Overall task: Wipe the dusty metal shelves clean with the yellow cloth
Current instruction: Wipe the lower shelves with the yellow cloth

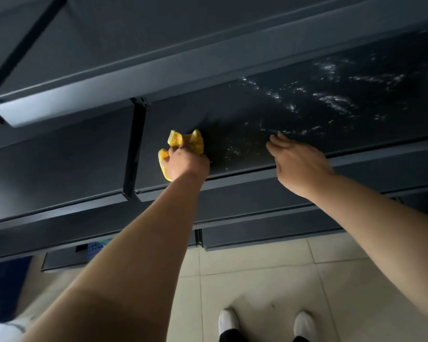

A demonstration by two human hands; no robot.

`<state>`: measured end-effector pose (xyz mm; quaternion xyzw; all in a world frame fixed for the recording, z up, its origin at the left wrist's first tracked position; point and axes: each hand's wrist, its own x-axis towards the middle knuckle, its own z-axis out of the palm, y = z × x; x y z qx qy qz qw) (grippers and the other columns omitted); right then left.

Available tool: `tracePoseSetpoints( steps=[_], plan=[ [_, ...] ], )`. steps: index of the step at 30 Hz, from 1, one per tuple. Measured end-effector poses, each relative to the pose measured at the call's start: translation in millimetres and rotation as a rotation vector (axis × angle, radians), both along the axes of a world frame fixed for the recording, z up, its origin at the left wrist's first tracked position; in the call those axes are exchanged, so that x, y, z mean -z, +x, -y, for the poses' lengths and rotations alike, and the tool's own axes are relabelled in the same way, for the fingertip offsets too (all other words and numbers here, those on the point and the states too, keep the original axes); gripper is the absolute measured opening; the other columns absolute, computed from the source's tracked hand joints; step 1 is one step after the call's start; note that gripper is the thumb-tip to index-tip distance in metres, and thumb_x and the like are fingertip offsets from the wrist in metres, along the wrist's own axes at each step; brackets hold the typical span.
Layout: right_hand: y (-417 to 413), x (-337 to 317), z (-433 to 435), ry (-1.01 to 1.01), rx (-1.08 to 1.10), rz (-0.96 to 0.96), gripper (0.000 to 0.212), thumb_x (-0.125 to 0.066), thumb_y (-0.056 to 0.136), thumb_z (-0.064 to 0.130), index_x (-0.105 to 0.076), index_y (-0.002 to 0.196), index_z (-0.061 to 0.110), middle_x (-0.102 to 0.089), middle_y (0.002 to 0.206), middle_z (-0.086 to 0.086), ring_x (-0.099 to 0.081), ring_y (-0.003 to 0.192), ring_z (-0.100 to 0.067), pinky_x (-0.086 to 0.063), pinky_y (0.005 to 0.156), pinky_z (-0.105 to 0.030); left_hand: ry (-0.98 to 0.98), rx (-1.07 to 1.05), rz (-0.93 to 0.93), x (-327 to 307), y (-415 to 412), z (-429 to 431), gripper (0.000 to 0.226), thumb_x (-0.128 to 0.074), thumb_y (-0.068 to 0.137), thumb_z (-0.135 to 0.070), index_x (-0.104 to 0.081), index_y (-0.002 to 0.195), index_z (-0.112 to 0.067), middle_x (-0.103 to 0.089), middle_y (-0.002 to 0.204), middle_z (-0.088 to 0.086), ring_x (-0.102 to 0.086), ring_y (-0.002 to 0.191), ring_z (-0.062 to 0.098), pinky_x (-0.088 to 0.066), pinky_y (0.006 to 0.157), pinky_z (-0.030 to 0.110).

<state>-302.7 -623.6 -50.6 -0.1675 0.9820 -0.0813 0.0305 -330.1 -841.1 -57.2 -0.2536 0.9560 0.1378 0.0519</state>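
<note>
Yellow cloth [186,141] (one) gripped by left hand [187,164]; right hand [299,164] flat.

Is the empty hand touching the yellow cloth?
Apart. The head view shows a stretch of dark shelf between the right hand and the yellow cloth; only the left hand grips the cloth.

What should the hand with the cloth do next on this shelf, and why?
Probably sweep the yellow cloth rightward: the left hand grips it on the darker, clean-looking stretch of shelf, while pale dust speckles the surface just right of it and beyond the right hand, which rests open on the front edge.
</note>
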Motion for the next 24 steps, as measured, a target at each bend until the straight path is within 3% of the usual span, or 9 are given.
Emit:
tracePoseSetpoints(
  steps=[6, 12, 17, 21, 24],
  plan=[
    [4, 1, -45, 0.010, -0.002, 0.070, 0.051, -0.043, 0.093, -0.001, -0.039, 0.143, 0.007, -0.035, 0.153, -0.003, -0.026, 0.145, -0.015, -0.037, 0.112, -0.034, 0.002, 0.109, 0.002, 3, -11, -64, 0.048, -0.044, 0.089, -0.026, -0.049, 0.137, -0.024, -0.053, 0.132, 0.008, -0.046, 0.126, 0.023, -0.012, 0.116, 0.032],
    [3, 4, -59, -0.005, -0.042, 0.201, 0.060, -0.040, 0.095, -0.001, -0.023, 0.151, 0.011, -0.012, 0.162, 0.000, -0.012, 0.149, -0.015, -0.028, 0.117, -0.040, 0.076, 0.270, -0.006, 3, -11, -104, 0.054, -0.045, 0.084, -0.026, -0.047, 0.137, -0.032, -0.054, 0.130, 0.003, -0.043, 0.124, 0.025, -0.020, 0.111, 0.031],
    [2, -1, -53, -0.001, -0.006, 0.208, 0.059, -0.040, 0.094, -0.002, -0.027, 0.150, 0.011, -0.016, 0.161, -0.002, -0.016, 0.148, -0.016, -0.026, 0.118, -0.037, 0.158, 0.407, -0.015, -11, 9, -100, 0.046, -0.050, 0.088, -0.017, -0.049, 0.134, -0.018, -0.050, 0.129, 0.010, -0.041, 0.121, 0.033, -0.034, 0.104, 0.034],
    [7, -5, -33, 0.029, 0.021, 0.173, 0.053, -0.043, 0.091, -0.001, -0.038, 0.144, 0.007, -0.031, 0.155, -0.006, -0.028, 0.144, -0.021, -0.029, 0.115, -0.035, 0.200, 0.414, -0.004, -14, 20, -87, 0.040, -0.050, 0.088, -0.018, -0.053, 0.128, -0.015, -0.048, 0.127, 0.009, -0.040, 0.119, 0.032, -0.040, 0.099, 0.036],
    [14, -5, -14, 0.007, -0.006, 0.149, 0.052, -0.043, 0.092, -0.001, -0.037, 0.144, 0.007, -0.030, 0.155, -0.005, -0.023, 0.146, -0.019, -0.033, 0.113, -0.036, 0.213, 0.399, -0.015, -15, 27, -71, 0.033, -0.051, 0.088, -0.018, -0.056, 0.121, -0.015, -0.048, 0.123, 0.008, -0.042, 0.115, 0.030, -0.042, 0.095, 0.036]
  ],
)
